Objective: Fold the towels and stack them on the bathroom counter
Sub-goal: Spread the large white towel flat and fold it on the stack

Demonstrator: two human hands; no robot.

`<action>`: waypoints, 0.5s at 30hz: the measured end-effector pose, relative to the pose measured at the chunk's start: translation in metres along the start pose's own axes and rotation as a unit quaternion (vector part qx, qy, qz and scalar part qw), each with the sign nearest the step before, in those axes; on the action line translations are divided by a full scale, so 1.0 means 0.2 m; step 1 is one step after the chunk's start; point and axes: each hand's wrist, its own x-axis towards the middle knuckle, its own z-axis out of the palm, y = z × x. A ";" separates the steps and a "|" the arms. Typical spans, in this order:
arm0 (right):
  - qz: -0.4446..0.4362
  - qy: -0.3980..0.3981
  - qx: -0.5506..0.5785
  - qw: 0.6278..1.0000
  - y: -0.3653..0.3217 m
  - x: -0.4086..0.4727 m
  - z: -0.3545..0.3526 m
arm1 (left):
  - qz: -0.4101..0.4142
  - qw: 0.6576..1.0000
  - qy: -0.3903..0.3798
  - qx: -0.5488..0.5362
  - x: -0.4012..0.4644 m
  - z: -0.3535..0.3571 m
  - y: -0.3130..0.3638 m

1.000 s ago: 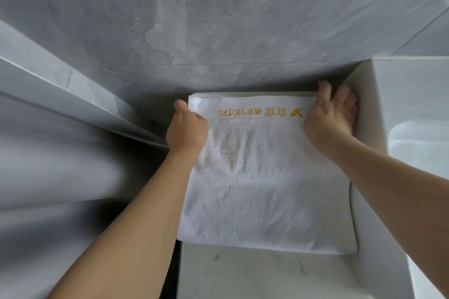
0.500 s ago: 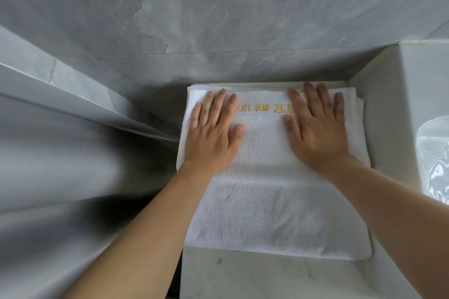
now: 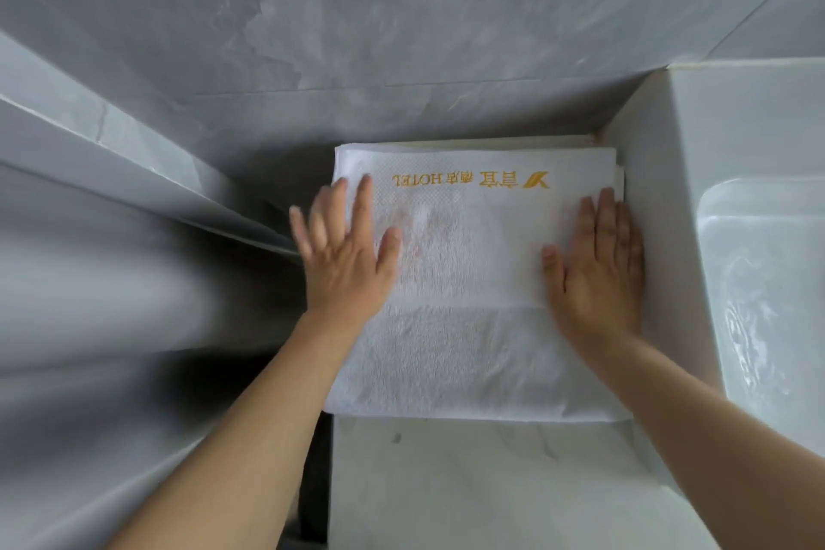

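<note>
pale marble counter (image 3: pixel 468 482), folded white towel (image 3: pixel 468 326) flat on it, pushed into the far right corner, gold lettering along its far edge, towel's left side level with counter's left edge, near strip of counter bare

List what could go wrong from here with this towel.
1. The towel overhangs the counter's left edge under the left hand; a sideways sweep might drag it off.
2. Layers peek out at the far right corner beside the sink; the right hand may skew the stack further.
</note>
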 end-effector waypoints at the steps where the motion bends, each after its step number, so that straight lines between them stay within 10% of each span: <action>1: 0.019 0.010 0.040 0.999 0.00 -0.10 -0.01 | -0.051 0.997 0.039 -0.040 -0.10 -0.01 -0.02; 6: 0.314 0.083 0.237 0.916 -0.10 -0.52 0.05 | -0.363 0.901 -0.046 -0.234 -0.49 0.02 -0.06; 9: 0.493 0.040 0.250 0.832 -0.16 -0.63 0.06 | -0.361 0.902 -0.062 -0.229 -0.60 0.03 -0.04; 15: 0.553 -0.026 0.253 0.794 -0.11 -0.55 0.04 | -0.311 0.916 -0.045 -0.252 -0.64 -0.03 -0.06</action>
